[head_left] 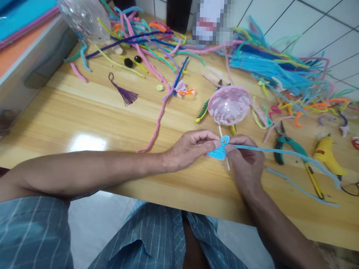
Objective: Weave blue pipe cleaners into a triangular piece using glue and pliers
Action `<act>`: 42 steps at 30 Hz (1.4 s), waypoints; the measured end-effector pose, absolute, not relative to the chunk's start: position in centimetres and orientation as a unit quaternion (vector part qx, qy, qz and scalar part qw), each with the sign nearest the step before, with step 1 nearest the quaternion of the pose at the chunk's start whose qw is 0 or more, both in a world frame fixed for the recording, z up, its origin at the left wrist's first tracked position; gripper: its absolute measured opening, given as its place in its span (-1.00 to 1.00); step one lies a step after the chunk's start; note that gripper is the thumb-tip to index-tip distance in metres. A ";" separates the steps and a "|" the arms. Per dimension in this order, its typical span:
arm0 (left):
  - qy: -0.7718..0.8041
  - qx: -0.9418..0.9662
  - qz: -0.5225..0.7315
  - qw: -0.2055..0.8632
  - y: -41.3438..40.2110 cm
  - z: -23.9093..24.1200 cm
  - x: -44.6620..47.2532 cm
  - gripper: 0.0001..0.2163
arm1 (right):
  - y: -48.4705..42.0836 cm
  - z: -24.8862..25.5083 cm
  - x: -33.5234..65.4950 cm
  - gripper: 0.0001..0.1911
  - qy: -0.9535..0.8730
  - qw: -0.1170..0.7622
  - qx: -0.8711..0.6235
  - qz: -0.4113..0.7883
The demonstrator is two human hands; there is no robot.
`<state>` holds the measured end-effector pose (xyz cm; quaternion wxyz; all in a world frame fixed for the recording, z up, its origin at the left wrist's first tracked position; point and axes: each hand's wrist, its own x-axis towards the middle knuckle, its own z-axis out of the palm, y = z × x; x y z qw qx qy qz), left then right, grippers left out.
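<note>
My left hand [188, 148] and my right hand [245, 160] meet over the wooden table [80, 119], both pinching a small light-blue wound pipe-cleaner piece [218, 151]. A long light-blue pipe cleaner [287, 153] trails from it to the right across the table. A thin white stick [227, 164] passes under the fingers and runs up to a pink clear ball [229, 105] just beyond the hands.
Heaps of coloured pipe cleaners [272, 71] cover the far side. Green-handled pliers [285, 145] and a yellow glue gun [327, 155] lie to the right. A purple tassel [124, 94], a pink pipe cleaner [156, 126] and another clear ball [83, 14] lie left.
</note>
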<state>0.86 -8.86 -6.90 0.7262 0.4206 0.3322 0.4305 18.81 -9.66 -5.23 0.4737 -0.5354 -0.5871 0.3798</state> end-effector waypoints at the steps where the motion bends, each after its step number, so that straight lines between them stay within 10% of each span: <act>1: 0.333 0.423 0.433 0.723 -8.9 -6.9 0.9 -0.61 | -9.7 -5.3 18.8 -0.90 -0.587 0.474 -0.537 0.377; 42: 0.277 0.379 0.460 0.753 -9.1 -7.3 1.3 -0.58 | -10.1 -6.3 18.6 -0.91 -0.601 0.512 -0.522 0.324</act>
